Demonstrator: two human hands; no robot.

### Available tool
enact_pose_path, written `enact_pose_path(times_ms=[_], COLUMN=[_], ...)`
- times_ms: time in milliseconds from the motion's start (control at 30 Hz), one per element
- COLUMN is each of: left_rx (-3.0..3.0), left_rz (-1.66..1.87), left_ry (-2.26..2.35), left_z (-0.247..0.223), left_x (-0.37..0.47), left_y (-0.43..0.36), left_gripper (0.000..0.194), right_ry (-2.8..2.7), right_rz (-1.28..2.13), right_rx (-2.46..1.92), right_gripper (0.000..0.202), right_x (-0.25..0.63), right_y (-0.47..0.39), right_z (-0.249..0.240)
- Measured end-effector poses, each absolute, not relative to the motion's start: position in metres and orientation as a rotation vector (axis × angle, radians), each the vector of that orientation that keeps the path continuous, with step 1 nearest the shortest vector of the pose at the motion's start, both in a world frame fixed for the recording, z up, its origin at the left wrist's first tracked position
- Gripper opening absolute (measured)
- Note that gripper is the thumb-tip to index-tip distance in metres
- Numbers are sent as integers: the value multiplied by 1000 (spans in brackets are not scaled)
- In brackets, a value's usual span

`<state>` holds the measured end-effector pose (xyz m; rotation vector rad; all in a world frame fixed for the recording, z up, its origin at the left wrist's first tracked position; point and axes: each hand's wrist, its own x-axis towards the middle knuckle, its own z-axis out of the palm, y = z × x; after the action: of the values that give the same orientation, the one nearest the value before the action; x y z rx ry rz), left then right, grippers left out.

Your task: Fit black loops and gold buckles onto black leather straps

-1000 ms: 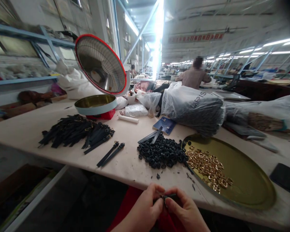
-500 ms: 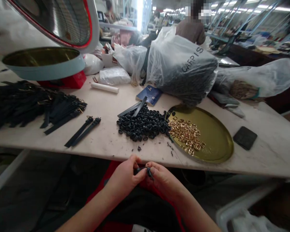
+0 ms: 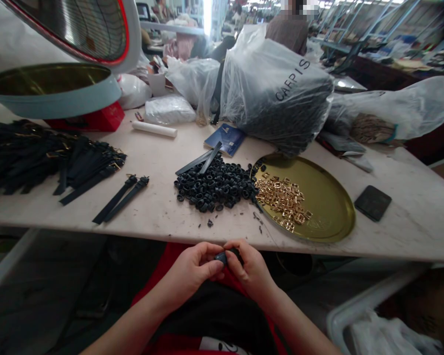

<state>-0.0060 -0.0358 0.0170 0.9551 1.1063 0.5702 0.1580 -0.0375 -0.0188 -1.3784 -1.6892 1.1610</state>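
Note:
Just off the table's front edge, my left hand [image 3: 197, 268] and my right hand [image 3: 250, 270] meet, both closed on a short black strap [image 3: 220, 257]. Most of the strap is hidden by my fingers; whether a buckle or loop is on it I cannot tell. Ahead on the table lies a heap of small black loops [image 3: 216, 186], with two flat black strips [image 3: 210, 159] across its top. Gold buckles [image 3: 286, 202] are piled in the left part of a round gold tray [image 3: 329, 212]. Two black straps with buckles [image 3: 120, 199] lie to the left.
A large pile of black straps [image 3: 25, 158] covers the table's left side, below a round tin [image 3: 55, 101] on a red base. A blue booklet [image 3: 227, 139], white roll [image 3: 154, 129], stuffed plastic bag [image 3: 277, 93] and dark flat square [image 3: 373, 202] also lie there. A person [image 3: 288, 32] is beyond.
My fingers have shifted on the strap, and my hands are closer together, covering more of it. The whole view has moved slightly; the things on the table lie as before.

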Motion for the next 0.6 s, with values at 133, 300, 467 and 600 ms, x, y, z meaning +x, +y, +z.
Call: enact_pose_path(times_ms=[133,300,467,600], left_rx=[865,917,971,1107], left_rz=[524,410,417,390], left_ry=[1073,1071,1060,1078], left_z=[14,22,26,22], left_x=[-4,-5,-3,0], left_y=[-46,-59,-78,-95], left_gripper=[26,27,25,28], right_ry=[-1855,-1772,-1940,-2013], right_rz=[1343,1576,1534,1665], right_rx=[-1282,-1231,-1151,-1155], right_gripper=[15,18,13,12], right_x=[170,177,180,182], right_y=[-49,-67,-79,-84], right_z=[-10,-6,-2,7])
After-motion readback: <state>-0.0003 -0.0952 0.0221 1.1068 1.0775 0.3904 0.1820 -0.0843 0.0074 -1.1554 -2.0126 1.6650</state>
